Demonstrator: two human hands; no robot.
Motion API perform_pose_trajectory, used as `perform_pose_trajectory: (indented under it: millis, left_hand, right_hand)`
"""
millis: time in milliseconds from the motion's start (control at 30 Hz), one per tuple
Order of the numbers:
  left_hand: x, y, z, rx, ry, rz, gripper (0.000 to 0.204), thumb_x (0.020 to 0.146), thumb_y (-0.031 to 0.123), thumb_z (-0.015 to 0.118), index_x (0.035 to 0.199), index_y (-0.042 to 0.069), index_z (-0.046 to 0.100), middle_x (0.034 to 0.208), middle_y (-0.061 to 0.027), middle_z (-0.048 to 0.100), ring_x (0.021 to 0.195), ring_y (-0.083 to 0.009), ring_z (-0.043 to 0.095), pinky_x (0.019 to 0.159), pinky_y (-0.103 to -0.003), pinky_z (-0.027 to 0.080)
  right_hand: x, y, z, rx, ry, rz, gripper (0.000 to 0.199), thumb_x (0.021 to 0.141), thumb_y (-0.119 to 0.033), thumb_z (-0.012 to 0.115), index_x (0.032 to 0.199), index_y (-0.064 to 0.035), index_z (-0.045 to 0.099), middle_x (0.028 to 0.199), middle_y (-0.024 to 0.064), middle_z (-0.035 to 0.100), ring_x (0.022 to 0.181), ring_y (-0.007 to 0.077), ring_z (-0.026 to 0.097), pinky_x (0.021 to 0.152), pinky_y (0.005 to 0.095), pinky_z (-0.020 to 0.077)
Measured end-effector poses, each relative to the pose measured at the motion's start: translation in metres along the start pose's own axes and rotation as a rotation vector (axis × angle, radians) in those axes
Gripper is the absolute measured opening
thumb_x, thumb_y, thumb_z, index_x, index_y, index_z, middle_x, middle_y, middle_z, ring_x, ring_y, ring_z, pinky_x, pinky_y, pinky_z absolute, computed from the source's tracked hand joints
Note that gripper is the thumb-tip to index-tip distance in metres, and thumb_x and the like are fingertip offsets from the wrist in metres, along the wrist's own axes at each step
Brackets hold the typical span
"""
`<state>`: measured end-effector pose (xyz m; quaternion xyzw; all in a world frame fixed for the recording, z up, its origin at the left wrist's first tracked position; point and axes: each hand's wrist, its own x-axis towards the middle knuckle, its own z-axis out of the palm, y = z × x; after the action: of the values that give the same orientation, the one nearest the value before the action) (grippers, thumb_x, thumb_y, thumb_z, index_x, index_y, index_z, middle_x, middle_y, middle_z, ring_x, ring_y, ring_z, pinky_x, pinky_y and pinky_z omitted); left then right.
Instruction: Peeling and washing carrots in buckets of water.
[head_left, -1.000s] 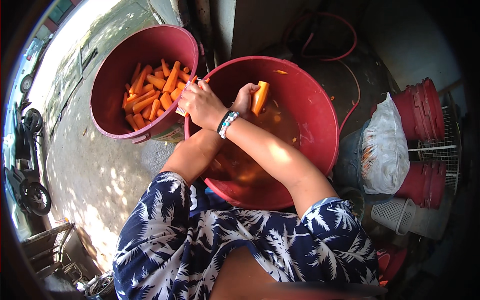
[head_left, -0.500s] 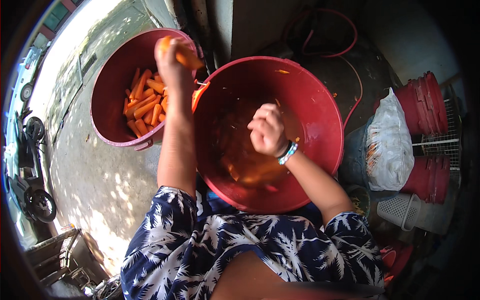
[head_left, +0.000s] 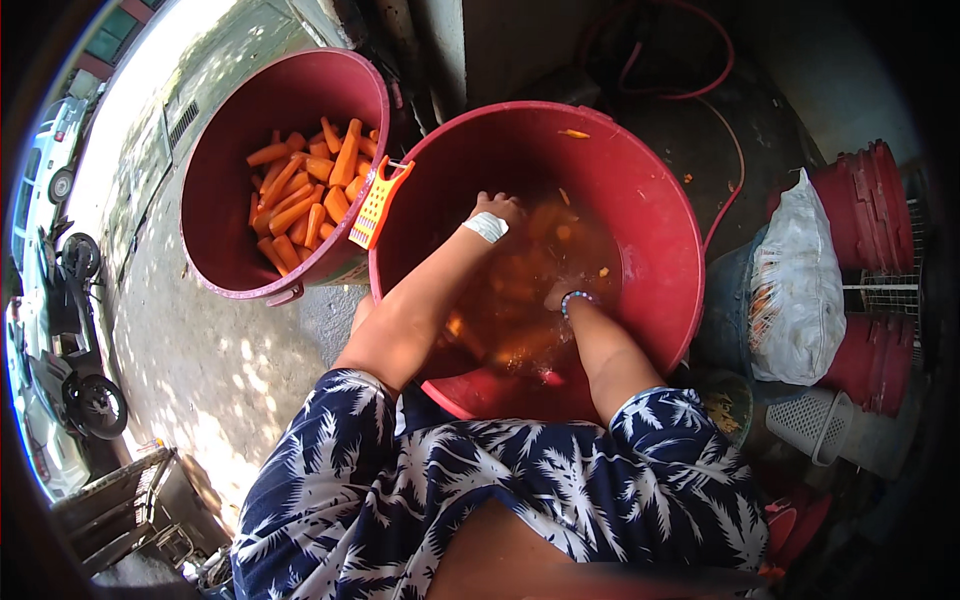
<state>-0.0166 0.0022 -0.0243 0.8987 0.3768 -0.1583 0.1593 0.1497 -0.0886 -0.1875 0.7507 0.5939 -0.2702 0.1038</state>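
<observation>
In front of me stands a large red tub of brownish water with carrots under the surface. My left hand, a white patch on its wrist, hangs over the water with fingers apart and nothing visible in them. A beaded bracelet circles my right wrist; my right hand dips into the water, its fingers hidden. At the left, a second red tub holds a heap of peeled orange carrots. An orange grater-like tool hangs at the rims between both tubs.
To the right are a white sack on a bluish container, stacked red buckets and a white perforated basket. A pink hose curls behind. Motorcycles and a wooden crate stand at the left.
My left hand has moved from above the left tub to the water tub and no longer holds carrots. More carrots lie in the left heap. My right hand has dropped into the water.
</observation>
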Motion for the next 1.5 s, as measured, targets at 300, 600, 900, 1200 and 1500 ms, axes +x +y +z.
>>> perform_pose_trajectory:
  millis: [300, 600, 900, 1200, 1500]
  left_hand:
    - [-0.003, -0.014, 0.009, 0.027, 0.049, -0.112, 0.053, 0.077, 0.047, 0.056, 0.118, 0.014, 0.054, 0.115, -0.0113, 0.054, 0.108, -0.0277, 0.051, 0.089, -0.048, 0.038]
    - [-0.006, -0.002, -0.007, 0.030, 0.118, -0.066, 0.052, 0.077, 0.045, 0.057, 0.116, 0.011, 0.056, 0.115, -0.0123, 0.053, 0.107, -0.0265, 0.051, 0.089, -0.045, 0.039]
    - [0.013, -0.004, 0.034, -0.724, 0.070, -0.057, 0.035, 0.071, 0.028, 0.066, 0.094, 0.002, 0.062, 0.076, -0.0094, 0.064, 0.068, -0.0239, 0.063, 0.065, -0.034, 0.050]
    - [-0.017, 0.036, -0.006, -1.806, -0.895, 0.359, 0.015, 0.077, 0.012, 0.064, 0.074, 0.007, 0.051, 0.054, 0.0031, 0.040, 0.043, -0.0059, 0.034, 0.041, -0.021, 0.026]
    - [0.001, 0.037, 0.015, -1.173, 0.441, 0.041, 0.034, 0.073, 0.021, 0.066, 0.101, 0.004, 0.056, 0.095, -0.0112, 0.062, 0.093, -0.0234, 0.060, 0.079, -0.033, 0.045]
  right_hand:
    - [0.010, -0.010, 0.003, 0.415, 0.286, 0.140, 0.031, 0.076, -0.022, 0.062, 0.100, -0.0033, 0.059, 0.097, 0.0101, 0.062, 0.092, 0.0235, 0.058, 0.081, 0.0356, 0.0458]
    - [0.017, -0.027, 0.007, 0.824, 0.560, 0.290, 0.035, 0.074, -0.026, 0.066, 0.100, -0.0039, 0.058, 0.091, 0.0055, 0.063, 0.085, 0.0193, 0.059, 0.077, 0.0329, 0.0464]
    - [-0.028, -0.097, -0.144, 2.232, 0.203, -0.346, 0.022, 0.074, -0.008, 0.068, 0.088, -0.0094, 0.051, 0.070, 0.0020, 0.052, 0.059, 0.0140, 0.052, 0.058, 0.0278, 0.0441]
    - [-0.086, -0.045, -0.205, 1.981, -0.550, -1.226, 0.021, 0.077, -0.017, 0.066, 0.082, -0.0117, 0.046, 0.064, -0.0005, 0.049, 0.059, 0.0122, 0.050, 0.060, 0.0279, 0.0421]
    - [-0.088, -0.076, -0.198, 1.711, 0.067, -0.839, 0.020, 0.088, -0.018, 0.046, 0.081, -0.0015, 0.054, 0.070, 0.0071, 0.055, 0.067, 0.0154, 0.057, 0.063, 0.0285, 0.0463]
